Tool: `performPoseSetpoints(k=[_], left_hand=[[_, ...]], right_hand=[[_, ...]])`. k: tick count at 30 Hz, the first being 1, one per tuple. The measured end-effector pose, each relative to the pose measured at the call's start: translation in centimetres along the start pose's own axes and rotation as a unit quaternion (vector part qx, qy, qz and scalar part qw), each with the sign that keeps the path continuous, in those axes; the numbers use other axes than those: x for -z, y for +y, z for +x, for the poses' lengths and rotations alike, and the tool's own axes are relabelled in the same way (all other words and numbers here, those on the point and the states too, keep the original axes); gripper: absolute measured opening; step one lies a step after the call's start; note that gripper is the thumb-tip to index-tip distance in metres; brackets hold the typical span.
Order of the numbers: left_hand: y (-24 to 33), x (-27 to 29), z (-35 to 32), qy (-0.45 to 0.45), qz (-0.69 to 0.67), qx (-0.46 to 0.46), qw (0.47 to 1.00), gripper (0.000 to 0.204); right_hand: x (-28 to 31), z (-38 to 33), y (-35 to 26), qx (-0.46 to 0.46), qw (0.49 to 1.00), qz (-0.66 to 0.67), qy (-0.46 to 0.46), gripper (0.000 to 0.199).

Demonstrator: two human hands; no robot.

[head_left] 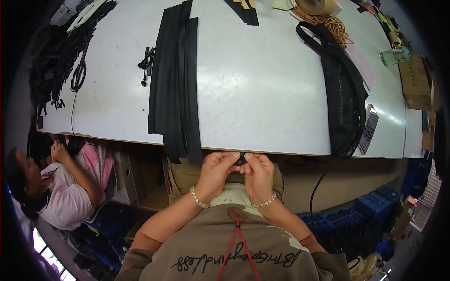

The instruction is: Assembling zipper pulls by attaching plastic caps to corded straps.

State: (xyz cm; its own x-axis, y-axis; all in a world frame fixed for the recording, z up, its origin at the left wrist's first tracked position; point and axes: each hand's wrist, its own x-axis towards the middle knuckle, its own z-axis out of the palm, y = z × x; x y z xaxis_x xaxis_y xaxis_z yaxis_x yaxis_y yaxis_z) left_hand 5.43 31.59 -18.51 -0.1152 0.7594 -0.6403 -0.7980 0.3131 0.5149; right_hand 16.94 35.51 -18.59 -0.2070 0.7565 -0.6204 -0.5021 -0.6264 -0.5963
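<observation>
Just off the table's near edge, my left hand (215, 171) and my right hand (258, 175) meet over a small black piece (242, 159). Thumbs and fingertips of both hands pinch it from either side. Its kind is hard to make out, since the fingers cover most of it. Left of my hands, a stack of long flat black strips (174, 84) lies lengthwise across the table, its near ends hanging over the edge. Beside the strips is a little cluster of small black plastic parts (148, 62).
A black mesh bag (344, 93) lies on the right of the white table (262, 93), by a flat card or phone (369, 129). Tan cord (333, 27), a tape roll (318, 6), a glass (396, 56) and scissors (79, 76) lie farther off. Another person (68, 192) sits at left.
</observation>
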Motion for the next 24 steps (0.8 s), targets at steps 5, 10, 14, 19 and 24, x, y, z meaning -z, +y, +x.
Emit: performPoseSetpoints(k=[5, 10, 14, 19, 24], left_hand=[[-0.6, -0.3, -0.1, 0.033, -0.033, 0.006, 0.999, 0.012], [-0.3, -0.2, -0.1, 0.036, -0.035, 0.03, 0.998, 0.01], [0.5, 0.5, 0.1, 0.022, 0.043, 0.062, 0.997, 0.013], [1.0, 0.7, 0.4, 0.001, 0.114, 0.047, 0.992, 0.01], [0.8, 0.7, 0.2, 0.01, 0.085, 0.052, 0.995, 0.014]], right_hand=[[-0.3, -0.1, -0.1, -0.02, 1.0, 0.014, 0.018, 0.003], [-0.6, -0.2, -0.5, -0.025, 0.999, 0.017, 0.018, 0.003], [-0.2, 0.0, -0.7, -0.028, 1.0, 0.003, -0.002, 0.002], [0.4, 0.4, -0.7, -0.018, 0.999, -0.024, -0.044, 0.003], [0.9, 0.6, -0.8, -0.016, 0.996, -0.033, -0.077, 0.004]])
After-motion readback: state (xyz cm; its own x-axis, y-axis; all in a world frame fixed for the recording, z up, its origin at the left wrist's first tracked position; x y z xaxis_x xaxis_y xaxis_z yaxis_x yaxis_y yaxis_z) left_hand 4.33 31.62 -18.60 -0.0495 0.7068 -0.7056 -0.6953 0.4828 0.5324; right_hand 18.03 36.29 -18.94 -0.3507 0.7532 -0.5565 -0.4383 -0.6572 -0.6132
